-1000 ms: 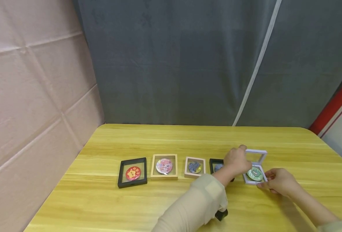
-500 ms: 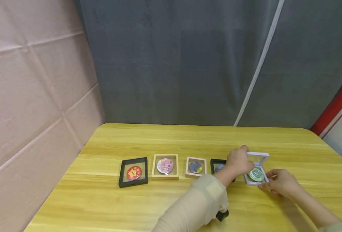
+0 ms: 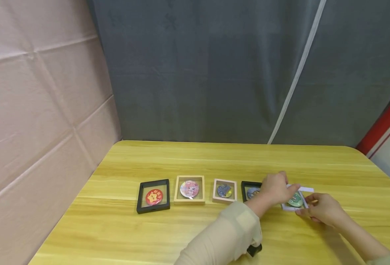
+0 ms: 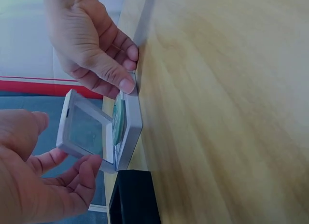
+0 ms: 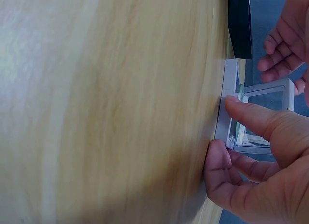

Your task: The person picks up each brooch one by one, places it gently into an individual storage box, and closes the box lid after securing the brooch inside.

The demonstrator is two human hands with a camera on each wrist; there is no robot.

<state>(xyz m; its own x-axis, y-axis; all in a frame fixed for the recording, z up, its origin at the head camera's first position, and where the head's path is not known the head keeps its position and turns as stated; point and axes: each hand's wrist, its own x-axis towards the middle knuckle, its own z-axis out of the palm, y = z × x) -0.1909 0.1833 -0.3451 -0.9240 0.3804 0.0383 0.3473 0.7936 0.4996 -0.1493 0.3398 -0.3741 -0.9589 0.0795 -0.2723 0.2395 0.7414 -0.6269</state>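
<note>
A pale lilac display case point(image 3: 292, 208) stands on the table with its hinged lid point(image 4: 64, 120) partly lowered over the base. Inside lies a round green badge point(image 3: 295, 200). My right hand point(image 3: 324, 208) pinches the near right corner of the base, its thumb along the edge, as the right wrist view also shows. On the other side, my left hand point(image 3: 275, 189) touches the lid's rim with bent, loose fingers point(image 4: 50, 159); in the left wrist view its thumb stays apart from the lid. In the head view, this hand covers part of the case's left side.
To the left stand more framed badges: a black frame point(image 3: 153, 208) with a red star badge, a yellow frame point(image 3: 190, 202), a pink frame point(image 3: 224, 200), and another black frame point(image 3: 252, 183) partly behind my left hand. A grey curtain point(image 3: 195, 73) hangs behind the wooden table point(image 3: 115, 235).
The lid has tipped down from nearly upright towards the base, with my left hand moving down and slightly right along with it. My right hand keeps its grip on the corner.
</note>
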